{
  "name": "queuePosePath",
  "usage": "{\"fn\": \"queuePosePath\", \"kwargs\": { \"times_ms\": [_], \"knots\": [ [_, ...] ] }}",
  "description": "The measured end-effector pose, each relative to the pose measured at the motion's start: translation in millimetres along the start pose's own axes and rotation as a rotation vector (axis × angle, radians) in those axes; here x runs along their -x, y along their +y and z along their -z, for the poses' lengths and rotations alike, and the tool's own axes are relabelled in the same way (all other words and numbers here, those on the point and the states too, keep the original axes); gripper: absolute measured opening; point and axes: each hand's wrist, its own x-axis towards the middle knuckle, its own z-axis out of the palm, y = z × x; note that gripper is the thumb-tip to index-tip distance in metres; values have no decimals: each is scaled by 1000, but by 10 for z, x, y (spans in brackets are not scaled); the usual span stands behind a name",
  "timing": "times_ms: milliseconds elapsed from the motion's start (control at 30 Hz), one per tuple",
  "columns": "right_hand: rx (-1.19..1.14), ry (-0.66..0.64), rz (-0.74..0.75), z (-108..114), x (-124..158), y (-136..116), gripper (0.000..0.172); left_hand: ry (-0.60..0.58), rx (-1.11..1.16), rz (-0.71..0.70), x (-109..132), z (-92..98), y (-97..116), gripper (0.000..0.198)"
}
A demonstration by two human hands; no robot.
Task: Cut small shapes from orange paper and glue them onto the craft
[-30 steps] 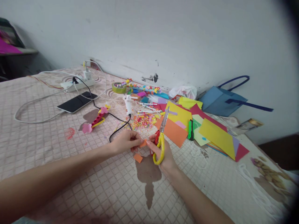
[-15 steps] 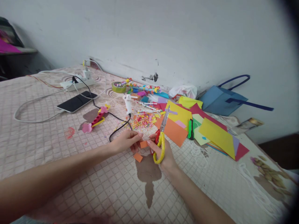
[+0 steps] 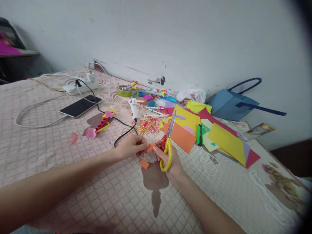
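Head view, scissors (image 3: 168, 148), orange scrap (image 3: 150, 147) pinched

The hands are meeting near the middle of the bed (image 3: 97, 195). The left hand (image 3: 130, 147) is pinching a paper piece (image 3: 150, 147) just left of the right hand (image 3: 168, 157), which is gripping scissors (image 3: 168, 143) pointing toward the wall. A loose scrap (image 3: 144, 164) is lying just in front of the left hand. Behind the hands, a pile of clippings (image 3: 149, 126) is sitting right of the glue gun (image 3: 133, 109), with the tape roll (image 3: 124, 91) farther back. The phone (image 3: 80, 106) is lying toward the left edge, the power strip (image 3: 81, 87) behind it. Paper sheets (image 3: 226, 139) are spreading rightward, with the bag (image 3: 229, 104) leaning on the wall behind them.
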Motion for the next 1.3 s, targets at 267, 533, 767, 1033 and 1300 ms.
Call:
{"fn": "queuePosePath", "kwargs": {
  "times_ms": [267,533,767,1033,1300],
  "knots": [
    [25,-20,10,12,-11,26,21,10,3,23,-22,-7,-31,40],
    [37,-31,14,8,-7,54,23,-32,-28,-35,18,-27,20,36],
    [12,8,30,17,-41,56,21,-17,2,9,-8,8,-14,33],
    [-53,32,12,11,-30,-17,22,-6,35,5,-22,7,-7,34],
    [-44,74,89,90,-105,-49,24,-7,-42,-37,-147,-119,241,29]
  ]
}}
